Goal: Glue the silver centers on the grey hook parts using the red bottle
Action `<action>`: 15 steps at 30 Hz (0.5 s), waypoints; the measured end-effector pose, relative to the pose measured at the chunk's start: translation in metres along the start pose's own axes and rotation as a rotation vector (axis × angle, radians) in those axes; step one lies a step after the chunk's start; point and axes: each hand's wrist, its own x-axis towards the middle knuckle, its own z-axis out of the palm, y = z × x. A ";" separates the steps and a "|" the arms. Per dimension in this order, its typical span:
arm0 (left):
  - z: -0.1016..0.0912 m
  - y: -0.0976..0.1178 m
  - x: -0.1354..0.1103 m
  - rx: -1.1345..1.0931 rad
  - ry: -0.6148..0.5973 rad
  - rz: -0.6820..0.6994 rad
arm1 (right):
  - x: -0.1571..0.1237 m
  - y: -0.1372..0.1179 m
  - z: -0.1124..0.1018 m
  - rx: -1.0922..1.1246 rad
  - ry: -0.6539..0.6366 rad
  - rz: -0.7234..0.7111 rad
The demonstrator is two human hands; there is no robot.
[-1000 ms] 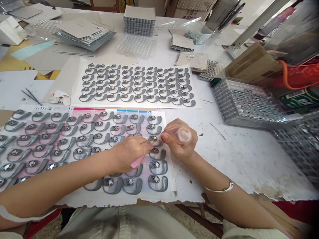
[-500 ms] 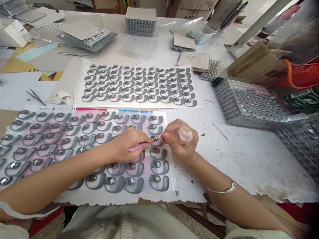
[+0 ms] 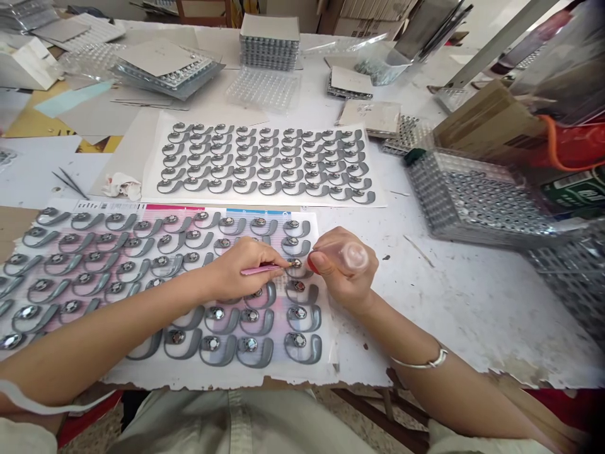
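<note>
As the head view looks down on the table [image 3: 463,302], we list first the left hand [image 3: 241,271]: its grip is closed, thumb and fingers pinching a slim pink stick [image 3: 262,270] low and level, a hold that seems suited to fine work at the tip. That tip reaches the metal disc of a grey hook-shaped piece [image 3: 293,263], third from the top in the right-hand column; we cannot tell whether it touches or stops just beside it. Next, the right hand [image 3: 343,268]: its grip is curled around a small clear plastic bottle [image 3: 353,255], with the thumb and forefinger close to the same piece, so both hands meet at one spot. The piece lies on a printed sheet [image 3: 189,209] with pink and blue bands, among rows of matching pieces, spaced apart, we judge, so that each can be reached singly. Farther up lies a white sheet [image 3: 265,200] bearing more rows. Also entered: fine tweezers [image 3: 70,184] and crumpled tissue [image 3: 123,186] at the sheet's upper left, a clear blister tray [image 3: 425,189] of metal discs at the right, and stacked trays [image 3: 269,47] beyond, kept together, it seems, for orderly storage. A metal bangle [image 3: 423,364] circles the right wrist.
</note>
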 end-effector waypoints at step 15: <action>0.000 -0.002 0.000 -0.008 -0.001 -0.022 | -0.003 0.002 0.004 0.001 0.034 0.000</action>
